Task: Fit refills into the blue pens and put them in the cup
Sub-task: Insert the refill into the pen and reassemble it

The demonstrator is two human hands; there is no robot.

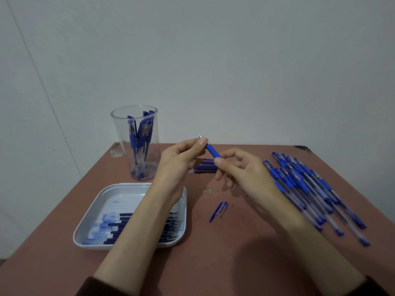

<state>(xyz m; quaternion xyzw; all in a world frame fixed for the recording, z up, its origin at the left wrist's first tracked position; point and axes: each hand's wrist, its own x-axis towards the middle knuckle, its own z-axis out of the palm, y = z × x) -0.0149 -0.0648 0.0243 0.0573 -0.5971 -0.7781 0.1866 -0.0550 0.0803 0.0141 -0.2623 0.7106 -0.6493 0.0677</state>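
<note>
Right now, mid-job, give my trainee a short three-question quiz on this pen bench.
1. True or false: the pen cap lying on the table is fitted on the pen held between the hands.
2. Multiple choice: where do the loose refills lie? A) in the clear cup B) in the white tray C) under the pile of pens
3. Which hand pinches the pen at its metal tip end?

Key:
1. False; the cap lies apart on the table.
2. B.
3. The left hand; the right hand holds the lower end of the blue grip.
</note>
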